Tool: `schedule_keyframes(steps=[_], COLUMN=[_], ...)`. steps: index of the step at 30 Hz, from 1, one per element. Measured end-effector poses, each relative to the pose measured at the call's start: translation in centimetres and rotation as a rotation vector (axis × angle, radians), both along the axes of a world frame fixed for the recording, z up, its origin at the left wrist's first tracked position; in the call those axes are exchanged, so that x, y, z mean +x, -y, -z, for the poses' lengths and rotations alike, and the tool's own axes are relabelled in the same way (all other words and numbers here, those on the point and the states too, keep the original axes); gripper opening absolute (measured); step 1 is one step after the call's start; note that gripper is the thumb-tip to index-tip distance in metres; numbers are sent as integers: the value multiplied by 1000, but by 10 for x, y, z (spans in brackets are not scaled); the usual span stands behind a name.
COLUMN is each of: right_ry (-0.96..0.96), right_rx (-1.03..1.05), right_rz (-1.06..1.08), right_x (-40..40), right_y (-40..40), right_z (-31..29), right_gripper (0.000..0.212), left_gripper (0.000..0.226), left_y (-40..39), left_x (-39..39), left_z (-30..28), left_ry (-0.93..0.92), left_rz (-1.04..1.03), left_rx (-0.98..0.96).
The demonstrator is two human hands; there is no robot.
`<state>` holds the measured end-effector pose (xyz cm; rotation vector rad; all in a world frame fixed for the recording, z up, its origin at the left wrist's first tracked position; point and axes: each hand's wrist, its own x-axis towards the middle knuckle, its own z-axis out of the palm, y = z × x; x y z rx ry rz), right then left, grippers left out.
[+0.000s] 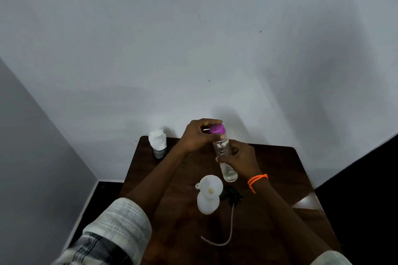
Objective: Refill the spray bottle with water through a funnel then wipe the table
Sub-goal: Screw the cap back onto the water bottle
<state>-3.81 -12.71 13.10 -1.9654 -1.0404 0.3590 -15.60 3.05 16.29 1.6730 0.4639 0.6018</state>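
A white spray bottle [207,202] stood upright on the bench with a white funnel [210,186] in its neck. Its black sprayer head [233,196], apparently with tube attached, lay just beside.

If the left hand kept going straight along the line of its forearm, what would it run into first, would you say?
The left hand already grips the purple cap of the clear bottle, so the cap comes first. Beyond it the line seems to lead to the white wall, though depth is hard to judge here.
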Motion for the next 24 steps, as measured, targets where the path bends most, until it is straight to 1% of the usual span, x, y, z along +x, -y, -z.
schedule_keyframes(steps=[3, 6, 9, 12, 16, 20, 24], right_ry=[-49, -81, -90, -79, -45, -36, -45], right_rx=[23, 27, 25, 27, 27, 19, 39], right_rz=[9, 9, 11, 18, 24, 24, 23], right_x=[-3, -4, -5, -5, -4, -1, -2], right_y=[-4, -6, -7, -7, -5, -4, -3], right_z=[-6, -10, -14, -20, -27, -31, -31], right_gripper=[33, 31, 30, 30, 32, 29, 30], left_gripper=[47, 47, 49, 49, 47, 46, 44], left_y=[-8, -15, -18, -17, -12, -10, -5], left_x=[-1, -1, 0, 2, 3, 2, 2], left_z=[-13, -25, -33, -37, -39, -40, -39], left_ry=[-30, -91, -136, -128, -71, -86, -35], left_rz=[86, 147, 164, 147, 91, 126, 80], left_rx=[45, 156, 286, 358, 349, 363, 266])
